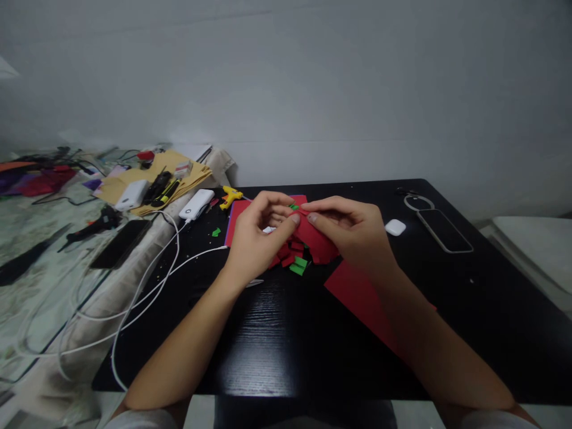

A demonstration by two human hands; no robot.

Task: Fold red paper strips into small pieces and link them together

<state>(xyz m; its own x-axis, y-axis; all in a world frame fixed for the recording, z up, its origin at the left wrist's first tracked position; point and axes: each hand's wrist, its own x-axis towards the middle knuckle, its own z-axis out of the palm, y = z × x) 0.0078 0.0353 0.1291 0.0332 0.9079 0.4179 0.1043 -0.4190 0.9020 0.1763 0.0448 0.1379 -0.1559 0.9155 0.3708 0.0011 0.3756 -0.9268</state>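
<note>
Both my hands meet over the middle of the black table, pinching a curved red piece of craft sheet (315, 239) whose lower edge looks notched. My left hand (257, 235) has its thumb and fingertips at the piece's upper left edge. From the other side, my right hand (357, 229) grips it between thumb and index finger. Beneath lie red scraps (286, 257) and a folded green scrap (298, 266). A larger red sheet (361, 298) lies partly under my right forearm. Behind my left hand is another red sheet (238, 215). The pinched spot itself is mostly covered by my fingers.
A yellow glue gun (230, 196) and a white power bank (196, 204) with a white cable sit at the back left. Scissor tips (254, 283) show beside my left wrist. On the right are a white earbud case (395, 227) and a phone (444, 230).
</note>
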